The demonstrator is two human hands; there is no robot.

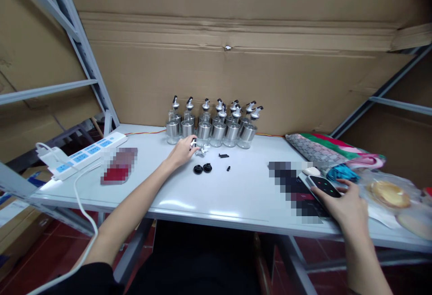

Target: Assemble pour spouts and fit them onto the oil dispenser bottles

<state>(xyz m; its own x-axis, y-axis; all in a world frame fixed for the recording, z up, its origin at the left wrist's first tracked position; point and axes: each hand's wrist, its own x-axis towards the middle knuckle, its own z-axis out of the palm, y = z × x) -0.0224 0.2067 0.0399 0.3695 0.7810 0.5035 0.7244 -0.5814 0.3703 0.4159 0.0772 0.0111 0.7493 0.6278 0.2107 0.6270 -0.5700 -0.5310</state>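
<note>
Pinching small spout part [193,142] in left grip [182,152] | right grip [347,205] spread on device [324,186]

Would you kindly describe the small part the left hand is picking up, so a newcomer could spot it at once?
Start at the cluster of glass dispenser bottles standing against the cardboard wall. Just in front of them the left hand pinches a small silvery spout piece, with more pale bits beside it. Unlike the two round black caps lying nearer the table edge, it is shiny and light.
</note>
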